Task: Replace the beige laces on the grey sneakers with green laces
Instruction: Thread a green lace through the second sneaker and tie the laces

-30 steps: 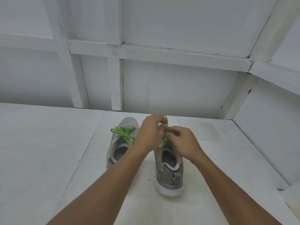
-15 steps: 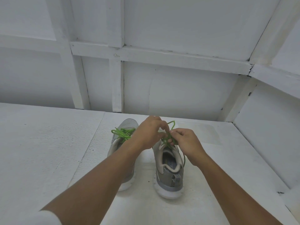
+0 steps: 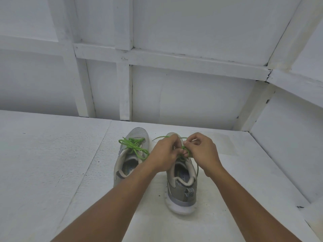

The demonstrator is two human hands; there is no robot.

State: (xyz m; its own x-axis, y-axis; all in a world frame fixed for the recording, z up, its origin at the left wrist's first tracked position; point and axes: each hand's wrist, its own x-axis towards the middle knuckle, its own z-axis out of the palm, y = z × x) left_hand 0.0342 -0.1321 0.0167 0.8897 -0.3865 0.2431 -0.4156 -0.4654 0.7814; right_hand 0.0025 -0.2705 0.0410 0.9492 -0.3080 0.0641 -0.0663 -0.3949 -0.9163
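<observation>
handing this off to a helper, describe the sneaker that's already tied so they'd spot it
On the white table by the panelled wall stand two grey sneakers, heels toward the camera. Take the left sneaker: its green lace sits in a finished bow and no hand touches it, unlike its neighbour.

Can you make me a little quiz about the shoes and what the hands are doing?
1. True or false: the left hand and the right hand both pinch the green lace of the right-side sneaker.
2. What colour is the tied lace on the left-side sneaker? A beige, B green, C black.
3. Fill in: both sneakers' toes point ____ from the person.

Key: 1 true; 2 B; 3 away.
</observation>
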